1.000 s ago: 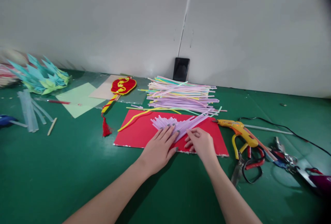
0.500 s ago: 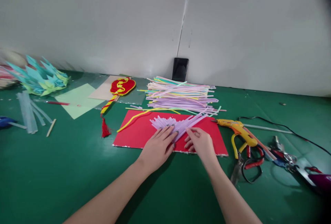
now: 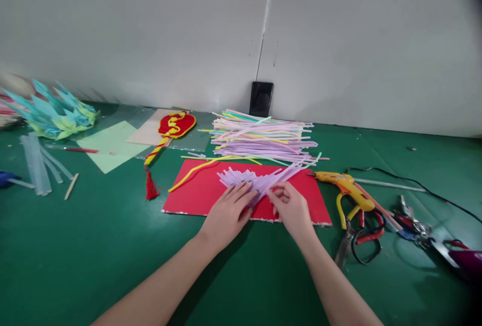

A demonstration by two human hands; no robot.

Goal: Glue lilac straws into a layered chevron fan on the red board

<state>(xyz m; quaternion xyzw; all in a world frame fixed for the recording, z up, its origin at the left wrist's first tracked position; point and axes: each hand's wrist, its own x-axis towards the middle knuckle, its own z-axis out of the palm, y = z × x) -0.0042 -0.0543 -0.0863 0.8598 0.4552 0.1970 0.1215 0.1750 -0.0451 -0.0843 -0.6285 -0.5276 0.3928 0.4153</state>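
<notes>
Light purple pipe cleaners (image 3: 265,181) lie side by side in a V-like fan on a red board (image 3: 196,200). My left hand (image 3: 229,210) rests flat over their left part, fingers stretched out and pressing them down. At the right edge of the fan, my right hand (image 3: 291,208) has thumb and forefinger pinched on a purple pipe cleaner, its other fingers curled under. The lower tips of the fan are partly hidden by my left hand. A yellow pipe cleaner (image 3: 192,174) curves across the board's upper left.
Behind the board lies a pile of pastel pipe cleaners (image 3: 259,137), with a phone (image 3: 261,99) leaning on the wall. To the right are a yellow glue gun (image 3: 346,185), scissors (image 3: 348,245) and pliers (image 3: 371,235). A red tasselled fan (image 3: 176,125), glue sticks (image 3: 35,165) and folded paper (image 3: 56,115) sit left.
My right hand has shifted slightly left and toward the tip of the purple fan. My left hand stays flat on it. The whole view has tilted a little.
</notes>
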